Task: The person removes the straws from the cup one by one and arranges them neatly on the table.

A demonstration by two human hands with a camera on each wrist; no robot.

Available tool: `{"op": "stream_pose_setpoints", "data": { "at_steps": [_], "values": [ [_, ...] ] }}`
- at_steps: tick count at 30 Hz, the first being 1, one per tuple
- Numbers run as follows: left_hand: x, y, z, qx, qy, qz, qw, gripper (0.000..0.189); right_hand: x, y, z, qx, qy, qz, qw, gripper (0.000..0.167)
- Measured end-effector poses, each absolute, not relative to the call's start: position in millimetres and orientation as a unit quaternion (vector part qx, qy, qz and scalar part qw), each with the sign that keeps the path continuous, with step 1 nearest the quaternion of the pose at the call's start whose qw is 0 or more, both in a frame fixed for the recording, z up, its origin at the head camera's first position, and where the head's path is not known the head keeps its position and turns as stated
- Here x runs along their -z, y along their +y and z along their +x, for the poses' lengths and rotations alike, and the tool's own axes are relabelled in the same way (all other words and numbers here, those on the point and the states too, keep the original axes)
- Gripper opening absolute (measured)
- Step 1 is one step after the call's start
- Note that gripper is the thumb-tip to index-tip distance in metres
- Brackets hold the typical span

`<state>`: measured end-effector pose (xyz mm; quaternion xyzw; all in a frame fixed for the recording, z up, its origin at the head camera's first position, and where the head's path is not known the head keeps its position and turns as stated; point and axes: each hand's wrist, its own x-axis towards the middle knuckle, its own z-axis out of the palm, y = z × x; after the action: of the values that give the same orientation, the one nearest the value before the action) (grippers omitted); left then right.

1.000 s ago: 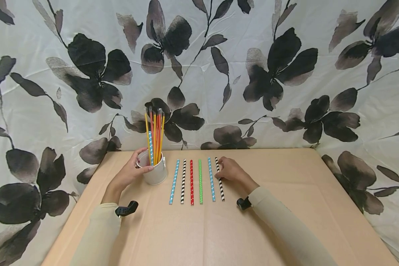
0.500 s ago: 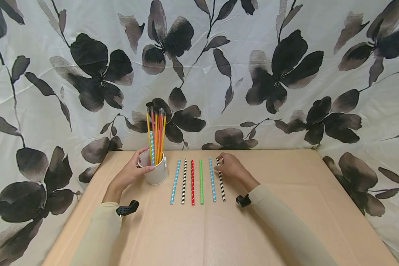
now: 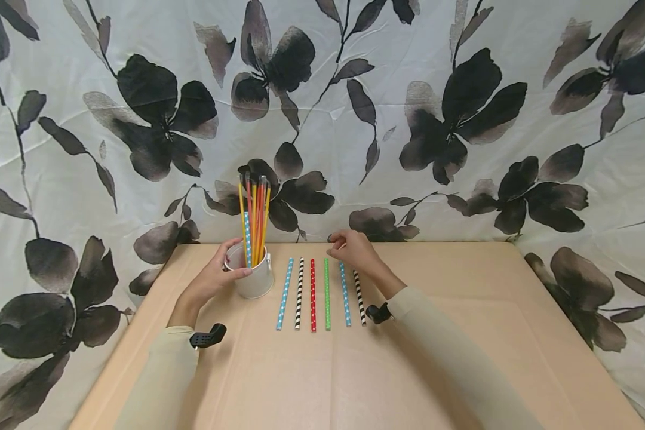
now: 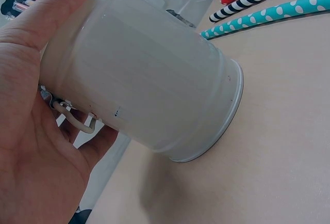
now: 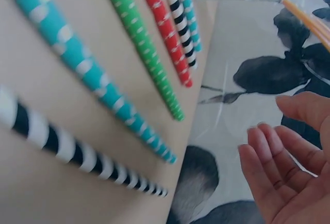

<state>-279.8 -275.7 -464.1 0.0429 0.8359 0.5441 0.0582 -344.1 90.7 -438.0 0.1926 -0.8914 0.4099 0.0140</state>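
My left hand (image 3: 209, 280) grips a small white metal pail (image 3: 255, 283) at its rim, thumb across the near side and fingers behind. Standing in the pail are a blue dotted paper straw (image 3: 248, 239) and several slender yellow and red sticks (image 3: 262, 221) with dark tips. My right hand (image 3: 355, 251) hovers over the far ends of the rightmost straws; in the right wrist view its fingers (image 5: 278, 152) are loosely bent with nothing between them. Below it lie a black-and-white striped straw (image 3: 359, 298) and a blue dotted straw (image 3: 346, 298).
Left of those, a green straw (image 3: 327, 295), a red straw (image 3: 313, 295), another striped straw (image 3: 299, 295) and another blue straw (image 3: 285, 295) lie side by side on the tan table (image 3: 322, 376). A floral cloth (image 3: 355, 143) hangs behind the table's far edge.
My right hand has left the rightmost striped straw, rising and moving left toward the table's far edge. My left hand stays on the pail.
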Motion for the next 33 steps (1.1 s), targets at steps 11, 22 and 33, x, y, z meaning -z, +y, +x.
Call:
{"op": "stream_pose_setpoints", "data": {
  "at_steps": [11, 22, 33],
  "values": [
    [461.1, -277.6, -274.8, -0.53, 0.844, 0.042, 0.062, 0.096, 420.9, 49.8, -332.9, -0.448, -0.863, 0.233, 0.019, 0.042],
    [460.9, -280.1, -269.5, -0.537, 0.839, 0.06, 0.064, 0.095, 412.1, 13.9, -323.9, -0.478, -0.834, 0.275, 0.026, 0.035],
    [462.2, -283.0, -267.9, -0.536, 0.839, 0.064, 0.064, 0.094, 400.0, -22.2, -316.0, -0.483, -0.822, 0.301, 0.007, 0.045]
  ]
}}
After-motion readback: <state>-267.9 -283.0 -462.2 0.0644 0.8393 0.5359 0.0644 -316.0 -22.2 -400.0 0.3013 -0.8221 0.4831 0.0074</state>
